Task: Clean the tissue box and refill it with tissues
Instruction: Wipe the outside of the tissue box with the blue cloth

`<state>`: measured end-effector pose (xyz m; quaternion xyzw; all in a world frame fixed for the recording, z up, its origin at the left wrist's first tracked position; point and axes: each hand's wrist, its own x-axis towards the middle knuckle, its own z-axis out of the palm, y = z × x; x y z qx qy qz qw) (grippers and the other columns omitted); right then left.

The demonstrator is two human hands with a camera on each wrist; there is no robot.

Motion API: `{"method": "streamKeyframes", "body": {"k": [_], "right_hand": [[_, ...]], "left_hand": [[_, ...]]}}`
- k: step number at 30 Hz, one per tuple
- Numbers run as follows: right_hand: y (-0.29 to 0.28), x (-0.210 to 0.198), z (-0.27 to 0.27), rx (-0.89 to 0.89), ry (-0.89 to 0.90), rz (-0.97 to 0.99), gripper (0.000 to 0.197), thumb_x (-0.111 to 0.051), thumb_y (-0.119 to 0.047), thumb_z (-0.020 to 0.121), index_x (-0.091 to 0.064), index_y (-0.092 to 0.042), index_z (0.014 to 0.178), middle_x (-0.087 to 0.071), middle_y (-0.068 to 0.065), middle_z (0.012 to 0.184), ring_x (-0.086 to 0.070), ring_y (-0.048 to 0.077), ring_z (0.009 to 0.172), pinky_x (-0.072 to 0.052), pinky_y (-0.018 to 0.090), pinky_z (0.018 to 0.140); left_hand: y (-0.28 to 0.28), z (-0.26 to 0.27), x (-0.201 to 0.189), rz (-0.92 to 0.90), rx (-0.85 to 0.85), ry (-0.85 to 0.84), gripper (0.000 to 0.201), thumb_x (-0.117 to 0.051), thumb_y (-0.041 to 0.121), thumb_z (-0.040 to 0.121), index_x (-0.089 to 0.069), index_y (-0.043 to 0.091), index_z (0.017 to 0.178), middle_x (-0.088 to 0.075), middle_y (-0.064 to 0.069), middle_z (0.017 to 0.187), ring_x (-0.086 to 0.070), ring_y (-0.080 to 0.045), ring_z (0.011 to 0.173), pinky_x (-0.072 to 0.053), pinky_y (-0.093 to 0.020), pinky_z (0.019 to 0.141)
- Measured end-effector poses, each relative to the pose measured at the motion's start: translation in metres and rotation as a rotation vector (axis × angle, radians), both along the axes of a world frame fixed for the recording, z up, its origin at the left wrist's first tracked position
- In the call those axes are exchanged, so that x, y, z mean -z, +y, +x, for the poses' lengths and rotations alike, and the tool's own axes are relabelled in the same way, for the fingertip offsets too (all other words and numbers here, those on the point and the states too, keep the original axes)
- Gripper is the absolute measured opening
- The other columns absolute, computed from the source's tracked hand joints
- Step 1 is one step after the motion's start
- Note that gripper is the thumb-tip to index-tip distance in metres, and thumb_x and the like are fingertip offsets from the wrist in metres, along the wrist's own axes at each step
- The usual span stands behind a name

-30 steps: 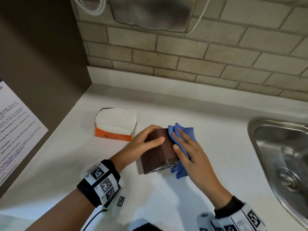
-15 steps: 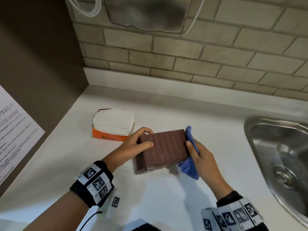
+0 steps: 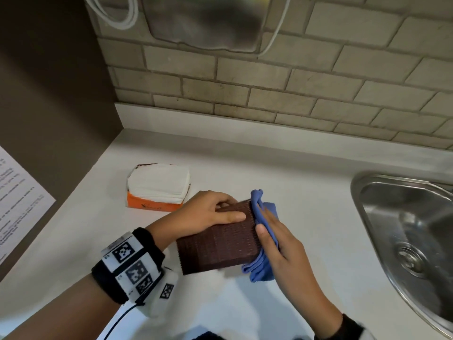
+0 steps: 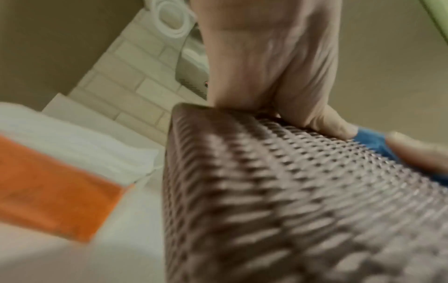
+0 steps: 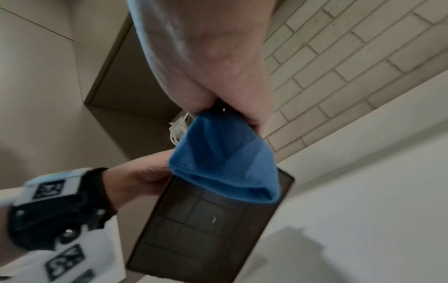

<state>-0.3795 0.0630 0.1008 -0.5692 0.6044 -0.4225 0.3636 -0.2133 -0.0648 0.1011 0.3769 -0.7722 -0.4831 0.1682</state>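
A dark brown woven tissue box (image 3: 220, 241) stands tipped on the white counter (image 3: 313, 197). My left hand (image 3: 208, 214) grips its far left corner, thumb lying across the top face. My right hand (image 3: 279, 244) presses a folded blue cloth (image 3: 261, 217) against the box's right side, thumb on the box edge. The right wrist view shows the blue cloth (image 5: 225, 160) pinched in my fingers over the box's smooth panelled face (image 5: 206, 226). In the left wrist view the woven box (image 4: 290, 201) fills the frame. A pack of white tissues (image 3: 159, 185) in orange wrapping lies behind, to the left.
A steel sink (image 3: 414, 239) is sunk into the counter at the right. A brick-tiled wall (image 3: 294, 82) runs along the back, with a metal fixture (image 3: 203, 20) and white cable above. A dark panel bearing a printed paper sheet (image 3: 17, 204) closes the left side.
The box has turned in my left hand, its long face swinging round. My right hand with the cloth has slid along the box's right side towards the far end.
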Motion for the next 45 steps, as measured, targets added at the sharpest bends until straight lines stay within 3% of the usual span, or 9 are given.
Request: {"method": "streamKeyframes", "body": {"k": [11, 15, 20, 25, 28, 35, 39, 42, 45], "right_hand": [[-0.006, 0.003, -0.013, 0.025, 0.423, -0.109, 0.046, -0.028, -0.056, 0.094, -0.032, -0.051, 0.14, -0.022, -0.031, 0.152, -0.019, -0.01, 0.14, -0.017, 0.004, 0.108], [-0.019, 0.014, -0.037, 0.067, 0.417, -0.157, 0.043, -0.036, -0.046, 0.098, -0.038, -0.042, 0.141, -0.023, -0.021, 0.155, -0.025, 0.004, 0.142, -0.023, 0.029, 0.117], [-0.024, 0.028, -0.035, 0.175, 0.521, -0.154, 0.046, -0.036, -0.041, 0.097, -0.038, -0.034, 0.143, -0.026, -0.005, 0.157, -0.038, 0.023, 0.133, -0.032, 0.039, 0.113], [-0.023, 0.03, -0.016, 0.252, 0.663, -0.152, 0.045, -0.041, -0.031, 0.1, -0.037, -0.031, 0.144, -0.025, -0.002, 0.157, -0.039, 0.026, 0.125, -0.021, 0.019, 0.105], [-0.011, 0.033, 0.003, 0.112, 0.766, -0.28, 0.046, -0.036, -0.026, 0.097, -0.041, -0.02, 0.143, -0.027, 0.0, 0.156, -0.029, 0.02, 0.141, -0.022, 0.03, 0.114], [-0.021, 0.023, -0.015, 0.126, 0.71, -0.244, 0.053, -0.05, -0.011, 0.096, -0.037, -0.028, 0.144, -0.024, -0.011, 0.156, -0.034, 0.015, 0.135, -0.025, 0.018, 0.114], [-0.012, 0.021, 0.015, -0.03, 0.676, -0.334, 0.052, -0.049, -0.002, 0.09, -0.042, -0.01, 0.141, -0.014, -0.023, 0.154, -0.007, -0.018, 0.138, -0.016, 0.005, 0.11], [-0.021, 0.029, -0.005, -0.009, 0.781, -0.349, 0.048, -0.042, -0.017, 0.095, -0.041, -0.024, 0.142, -0.021, -0.011, 0.158, -0.02, 0.005, 0.144, -0.018, 0.017, 0.115], [-0.038, 0.019, -0.031, 0.139, 0.357, -0.174, 0.038, -0.043, -0.022, 0.1, -0.043, -0.036, 0.135, -0.036, -0.009, 0.15, -0.036, 0.007, 0.136, -0.024, 0.016, 0.113]], "left_hand": [[0.005, -0.002, 0.02, 0.049, -0.051, 0.297, 0.035, -0.067, 0.025, 0.085, -0.063, 0.044, 0.114, -0.066, 0.021, 0.104, -0.057, -0.002, 0.11, -0.039, -0.012, 0.097], [0.008, -0.002, 0.027, 0.102, 0.025, 0.278, 0.036, -0.065, 0.038, 0.086, -0.054, 0.044, 0.119, -0.06, 0.039, 0.108, -0.048, 0.018, 0.112, -0.032, -0.004, 0.099], [0.004, 0.004, 0.037, 0.182, 0.098, 0.222, 0.05, -0.057, 0.039, 0.093, -0.042, 0.039, 0.141, -0.04, 0.018, 0.144, -0.034, 0.006, 0.137, -0.026, -0.024, 0.116], [0.005, -0.002, 0.03, 0.141, 0.039, 0.225, 0.058, -0.063, 0.034, 0.09, -0.039, 0.029, 0.142, -0.042, 0.009, 0.144, -0.042, 0.001, 0.132, -0.031, -0.018, 0.11], [0.001, -0.003, 0.024, 0.15, -0.004, 0.275, 0.054, -0.064, 0.025, 0.085, -0.045, 0.022, 0.136, -0.051, 0.0, 0.137, -0.05, -0.003, 0.125, -0.035, -0.016, 0.107], [-0.007, 0.002, 0.017, 0.329, -0.008, 0.331, 0.051, -0.067, 0.024, 0.081, -0.056, 0.023, 0.131, -0.056, -0.006, 0.134, -0.054, -0.016, 0.126, -0.038, -0.036, 0.112], [-0.01, 0.002, 0.018, 0.338, -0.016, 0.367, 0.059, -0.069, 0.024, 0.08, -0.053, 0.013, 0.136, -0.057, -0.008, 0.137, -0.052, -0.021, 0.13, -0.035, -0.04, 0.114], [-0.011, 0.008, 0.016, 0.387, -0.024, 0.367, 0.051, -0.067, 0.016, 0.079, -0.057, 0.017, 0.129, -0.061, -0.007, 0.132, -0.055, -0.016, 0.124, -0.037, -0.037, 0.112], [-0.01, 0.012, 0.015, 0.42, -0.014, 0.327, 0.046, -0.069, 0.018, 0.079, -0.059, 0.026, 0.123, -0.065, -0.001, 0.124, -0.058, -0.014, 0.119, -0.037, -0.037, 0.109]]}}
